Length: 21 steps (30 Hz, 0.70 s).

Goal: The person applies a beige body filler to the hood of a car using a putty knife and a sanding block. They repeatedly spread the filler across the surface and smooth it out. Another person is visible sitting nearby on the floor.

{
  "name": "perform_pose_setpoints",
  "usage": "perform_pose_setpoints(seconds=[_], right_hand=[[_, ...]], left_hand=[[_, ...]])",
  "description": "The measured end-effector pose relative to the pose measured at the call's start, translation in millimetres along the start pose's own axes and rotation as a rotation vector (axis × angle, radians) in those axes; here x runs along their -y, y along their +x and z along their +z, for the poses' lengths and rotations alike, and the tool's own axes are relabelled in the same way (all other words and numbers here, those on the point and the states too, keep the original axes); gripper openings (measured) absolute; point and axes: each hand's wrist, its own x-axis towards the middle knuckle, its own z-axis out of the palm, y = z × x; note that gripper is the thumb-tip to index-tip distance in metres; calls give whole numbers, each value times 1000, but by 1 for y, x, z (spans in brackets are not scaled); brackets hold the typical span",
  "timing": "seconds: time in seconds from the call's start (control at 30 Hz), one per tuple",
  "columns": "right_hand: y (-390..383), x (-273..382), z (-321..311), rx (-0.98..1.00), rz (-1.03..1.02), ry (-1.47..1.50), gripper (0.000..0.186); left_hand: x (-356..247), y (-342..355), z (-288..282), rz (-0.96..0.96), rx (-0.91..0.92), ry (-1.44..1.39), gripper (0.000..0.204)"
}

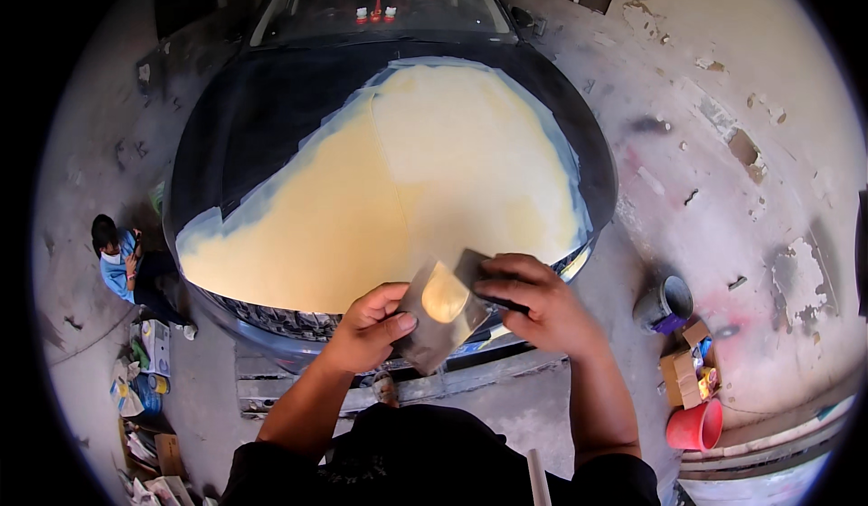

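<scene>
My left hand (pixel 372 332) grips the edge of a grey, flat mixing plate (pixel 419 345), its thumb on top. On the plate sits a rounded dab of cream-yellow putty (pixel 444 293). In my right hand (pixel 540 300) is a dark, flat putty spreader (pixel 471 269), its blade beside the plate's upper right edge. Whether blade and plate touch I cannot tell. Both hands are over the front edge of a dark car hood (pixel 244 135). A broad layer of cream-yellow filler (pixel 307 235), ringed by a bluish-grey sanded border, covers much of the hood.
A person in a blue top (pixel 122 266) is at the left. Beside the right wall stand a dark bucket (pixel 665 305), an open cardboard box (pixel 683 378) and a red bucket (pixel 694 426). Several containers and boxes (pixel 155 348) lie at the lower left. Slats (pixel 262 388) lie before the bumper.
</scene>
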Motion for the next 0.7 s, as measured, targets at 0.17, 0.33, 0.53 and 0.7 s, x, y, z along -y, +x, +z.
perform_pose_setpoints(seconds=[0.17,0.33,0.53,0.7], right_hand=[[1,20,13,-422,142,-218,39],[16,47,35,-310,65,-455,39],[31,18,46,-118,84,-412,40],[95,-52,19,-234,245,-131,36]], left_hand=[[-7,6,20,17,-248,-44,42],[-7,3,23,11,-309,42,46],[-16,7,3,218,-438,860,41],[-43,10,-38,448,-629,488,41]])
